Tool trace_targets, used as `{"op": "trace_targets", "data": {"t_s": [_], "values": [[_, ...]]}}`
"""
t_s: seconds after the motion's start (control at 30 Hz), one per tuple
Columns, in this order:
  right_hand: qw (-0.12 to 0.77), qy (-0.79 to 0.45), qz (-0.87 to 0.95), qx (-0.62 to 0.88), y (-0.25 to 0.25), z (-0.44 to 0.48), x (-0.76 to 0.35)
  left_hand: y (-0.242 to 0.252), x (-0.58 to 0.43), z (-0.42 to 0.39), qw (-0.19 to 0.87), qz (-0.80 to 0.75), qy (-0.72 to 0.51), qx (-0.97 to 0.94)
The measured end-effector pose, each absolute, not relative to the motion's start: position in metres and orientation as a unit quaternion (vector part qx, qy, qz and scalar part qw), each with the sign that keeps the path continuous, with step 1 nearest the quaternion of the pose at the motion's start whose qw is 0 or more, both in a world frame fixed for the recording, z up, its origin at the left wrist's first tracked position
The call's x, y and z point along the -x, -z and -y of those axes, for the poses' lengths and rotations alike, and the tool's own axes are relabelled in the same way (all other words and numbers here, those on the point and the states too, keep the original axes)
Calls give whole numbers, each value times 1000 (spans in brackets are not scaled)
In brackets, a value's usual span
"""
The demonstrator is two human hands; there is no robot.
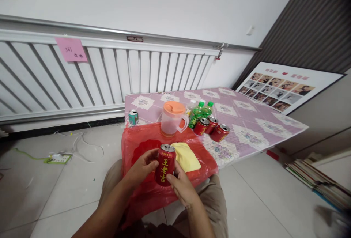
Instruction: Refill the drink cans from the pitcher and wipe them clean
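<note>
A red drink can (165, 166) with yellow lettering stands upright between my hands, its top facing up, above a red plastic sheet (137, 132). My left hand (146, 165) grips it from the left side near the top. Lower down on the right, my right hand (181, 183) wraps round it, thumb on the front. Just behind the can lies a folded yellow cloth (189, 159). Beyond that stands a clear pitcher (168, 123) with an orange lid and a little liquid at its bottom.
Several red cans (220, 133) and green-capped bottles (196, 115) stand right of the pitcher. A teal can (133, 117) is at the left edge of the table (252, 121). Behind is a white radiator (153, 70). A power strip (59, 158) with cables lies on the floor.
</note>
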State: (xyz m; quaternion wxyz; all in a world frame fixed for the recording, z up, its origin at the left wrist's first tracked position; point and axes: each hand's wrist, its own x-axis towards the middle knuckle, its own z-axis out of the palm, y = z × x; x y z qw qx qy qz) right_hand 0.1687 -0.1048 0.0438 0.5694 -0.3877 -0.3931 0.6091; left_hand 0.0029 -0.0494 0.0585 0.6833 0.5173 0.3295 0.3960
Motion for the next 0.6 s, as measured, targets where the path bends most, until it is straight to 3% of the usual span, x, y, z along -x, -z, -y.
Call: {"op": "trace_targets", "data": {"t_s": [0.2, 0.6], "values": [[537, -658, 387, 359, -49, 110, -165, -61, 3, 51, 703, -273, -373, -540], [563, -603, 401, 399, -32, 106, -165, -55, 4, 54, 669, -327, -427, -512]]}}
